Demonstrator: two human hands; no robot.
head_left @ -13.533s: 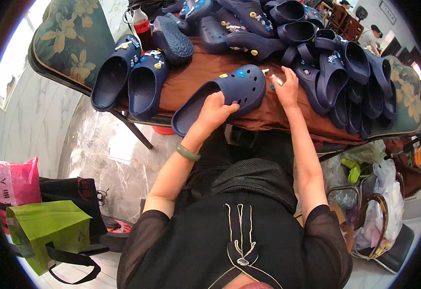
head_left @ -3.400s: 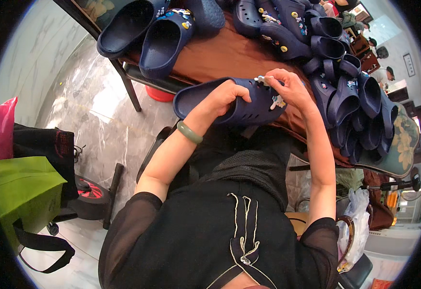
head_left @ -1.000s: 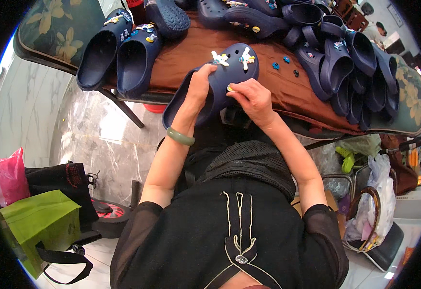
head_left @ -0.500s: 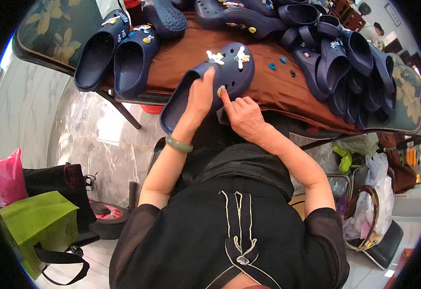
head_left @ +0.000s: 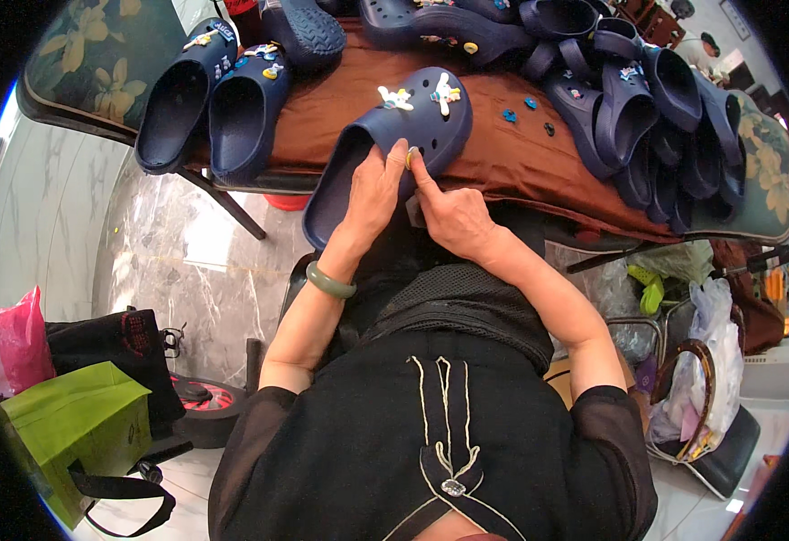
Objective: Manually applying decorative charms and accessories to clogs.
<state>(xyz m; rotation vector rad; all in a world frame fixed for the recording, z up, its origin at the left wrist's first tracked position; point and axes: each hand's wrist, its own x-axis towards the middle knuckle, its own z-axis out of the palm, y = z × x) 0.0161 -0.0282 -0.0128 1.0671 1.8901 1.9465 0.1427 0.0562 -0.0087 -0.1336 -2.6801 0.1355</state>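
A navy blue clog (head_left: pixel 426 122) lies on the brown-draped table edge (head_left: pixel 512 171), toe pointing away, with two white charms on its top. My left hand (head_left: pixel 372 194) grips the clog's side near its opening; a green bangle is on that wrist. My right hand (head_left: pixel 448 212) presses its index fingertip against a small yellow charm (head_left: pixel 407 155) on the clog's upper. A few small loose charms (head_left: pixel 525 108) lie on the cloth to the right of the clog.
A pair of navy clogs (head_left: pixel 209 104) sits at the table's left end. Several more navy clogs (head_left: pixel 647 108) are piled along the back and right. On the floor stand a green bag (head_left: pixel 74 424), a pink bag (head_left: pixel 15 338) and a black bag (head_left: pixel 110 347). Plastic bags (head_left: pixel 696 361) hang at right.
Over the earlier frames the clog was turned in my hands and set toe-away on the cloth. In the last half second my right index finger moved up onto the small yellow charm.
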